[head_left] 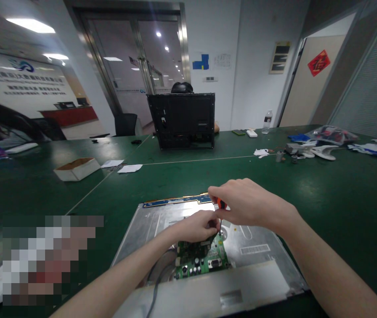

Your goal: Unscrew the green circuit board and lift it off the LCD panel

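A silver metal panel [261,251], the back of a flat screen, lies on the green table in front of me. A green circuit board [204,260] sits on its middle. My right hand [248,203] is closed around a screwdriver with an orange and black handle [220,204], held upright with its tip down at the board's far edge. My left hand [196,225] rests on the board's top edge, fingers pinched near the screwdriver's shaft. A thin blue and gold strip [175,201] runs along the panel's far edge.
A black computer case [183,119] stands across the table with a person seated behind it. A shallow cardboard box [77,168] and white papers [129,168] lie at the left. Small parts, gloves and bags [310,150] lie at the right, with a water bottle [267,121] behind.
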`<act>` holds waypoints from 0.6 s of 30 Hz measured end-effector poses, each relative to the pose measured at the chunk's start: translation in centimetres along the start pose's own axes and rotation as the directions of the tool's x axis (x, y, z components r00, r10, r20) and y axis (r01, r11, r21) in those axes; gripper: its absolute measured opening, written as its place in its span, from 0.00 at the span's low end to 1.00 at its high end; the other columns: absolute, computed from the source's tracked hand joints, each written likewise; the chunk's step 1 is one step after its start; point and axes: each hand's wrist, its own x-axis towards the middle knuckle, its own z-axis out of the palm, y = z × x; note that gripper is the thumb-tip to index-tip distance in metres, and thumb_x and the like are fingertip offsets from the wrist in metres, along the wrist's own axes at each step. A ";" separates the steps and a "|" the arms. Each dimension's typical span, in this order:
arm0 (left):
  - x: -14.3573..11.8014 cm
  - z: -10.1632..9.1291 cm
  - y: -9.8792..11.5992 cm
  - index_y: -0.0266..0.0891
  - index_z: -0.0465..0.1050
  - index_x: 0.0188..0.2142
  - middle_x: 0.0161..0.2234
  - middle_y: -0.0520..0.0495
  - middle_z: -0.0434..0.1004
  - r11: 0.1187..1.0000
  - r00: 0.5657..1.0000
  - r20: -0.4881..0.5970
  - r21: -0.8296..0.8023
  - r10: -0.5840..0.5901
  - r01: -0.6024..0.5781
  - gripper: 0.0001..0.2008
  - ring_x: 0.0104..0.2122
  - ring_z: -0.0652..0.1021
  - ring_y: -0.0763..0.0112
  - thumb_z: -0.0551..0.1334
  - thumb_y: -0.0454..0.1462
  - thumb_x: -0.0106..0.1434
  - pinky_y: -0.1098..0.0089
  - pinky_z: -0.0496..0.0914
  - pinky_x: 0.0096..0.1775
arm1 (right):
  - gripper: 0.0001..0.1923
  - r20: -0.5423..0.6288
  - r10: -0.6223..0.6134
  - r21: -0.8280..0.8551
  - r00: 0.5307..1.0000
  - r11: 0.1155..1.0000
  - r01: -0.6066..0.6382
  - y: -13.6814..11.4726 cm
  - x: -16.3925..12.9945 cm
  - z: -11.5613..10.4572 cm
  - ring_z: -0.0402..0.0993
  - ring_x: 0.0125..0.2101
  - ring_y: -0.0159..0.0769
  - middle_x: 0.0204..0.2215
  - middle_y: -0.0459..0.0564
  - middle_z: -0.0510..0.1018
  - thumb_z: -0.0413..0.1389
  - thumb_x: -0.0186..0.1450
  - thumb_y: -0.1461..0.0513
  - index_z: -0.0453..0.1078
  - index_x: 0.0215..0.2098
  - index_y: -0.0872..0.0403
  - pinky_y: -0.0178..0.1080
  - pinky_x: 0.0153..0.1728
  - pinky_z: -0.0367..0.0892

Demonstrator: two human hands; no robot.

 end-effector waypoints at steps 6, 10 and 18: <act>0.0 -0.2 0.2 0.37 0.69 0.29 0.27 0.52 0.72 0.998 0.999 0.016 -0.047 -0.033 0.034 0.05 0.29 0.73 0.69 0.57 0.28 0.55 0.74 0.65 0.32 | 0.06 -0.010 0.050 -0.035 0.999 0.998 -0.050 0.0 0.2 0.1 0.74 0.28 0.37 0.28 0.48 0.79 0.54 0.65 0.58 0.70 0.36 0.52 0.36 0.22 0.49; 0.1 0.1 -0.1 0.37 0.70 0.30 0.28 0.51 0.73 0.998 1.000 0.006 -0.055 -0.011 0.012 0.05 0.30 0.73 0.69 0.57 0.29 0.56 0.73 0.65 0.33 | 0.07 0.010 -0.017 -0.001 1.000 1.000 0.017 0.0 0.0 0.0 0.74 0.28 0.38 0.31 0.48 0.79 0.54 0.62 0.62 0.66 0.40 0.53 0.36 0.22 0.50; -0.1 -0.1 0.0 0.37 0.70 0.33 0.29 0.51 0.74 0.998 1.000 0.021 -0.061 -0.006 0.007 0.06 0.31 0.74 0.68 0.58 0.29 0.55 0.72 0.66 0.34 | 0.09 -0.004 -0.004 -0.024 1.000 1.000 0.004 -0.1 -0.2 0.0 0.74 0.29 0.39 0.31 0.48 0.79 0.56 0.63 0.58 0.68 0.41 0.52 0.36 0.22 0.51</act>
